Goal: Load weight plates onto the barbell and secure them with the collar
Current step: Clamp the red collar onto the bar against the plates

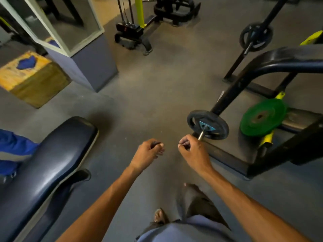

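Note:
A barbell lies across the rack on the right, and its bare steel sleeve end (201, 135) points toward me. One black weight plate with a blue hub (208, 125) sits on that sleeve. A second black plate (256, 36) is on the far end. My left hand (148, 152) is closed, pinching a thin dark piece (156, 144) that looks like the collar, a little left of the sleeve. My right hand (192, 149) is curled shut just left of the sleeve tip, almost touching it. Nothing shows in its fingers.
A green plate (262, 119) hangs on a yellow peg of the black rack frame (227, 158) at the right. A dark padded bench (49, 154) stands on the left, with a person's blue clothing (12, 149) beside it. A wooden box (31, 75) and a mirrored pillar (83, 63) lie beyond.

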